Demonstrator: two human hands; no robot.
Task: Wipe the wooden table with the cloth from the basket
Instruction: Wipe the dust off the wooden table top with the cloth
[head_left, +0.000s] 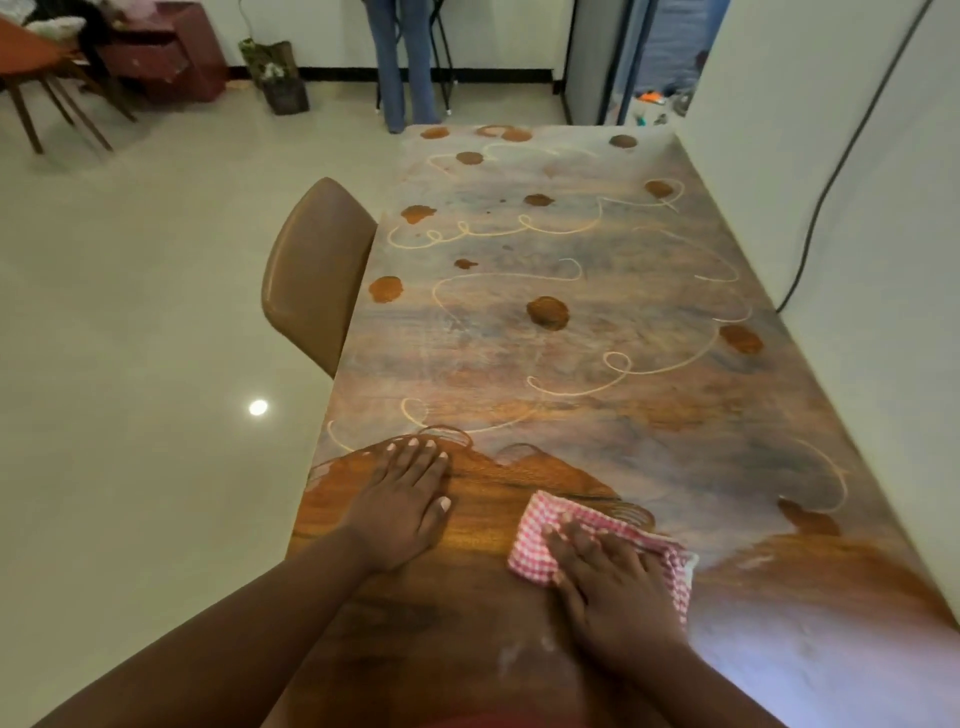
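Pink-and-white checked cloth (597, 540) lies folded on the near right part of the wooden worktop (649, 415), with the right hand (608, 582) laid flat on it, fingers straight and pressing down. The left hand (400, 499) rests open on bare wood to the left, palm down and holding nothing — it looks like a brace. The two hands are well apart.

Judging by the surface, the job is only begun: a band of clean, warm brown wood runs along the near edge around both hands, while most of the worktop beyond is covered by a pale dusty film with scribbled loops (519, 228) and scattered brown blotches (548, 313) — all of that is left to wipe. The basket is not in view. A brown chair (311, 275) is tucked against the left edge.
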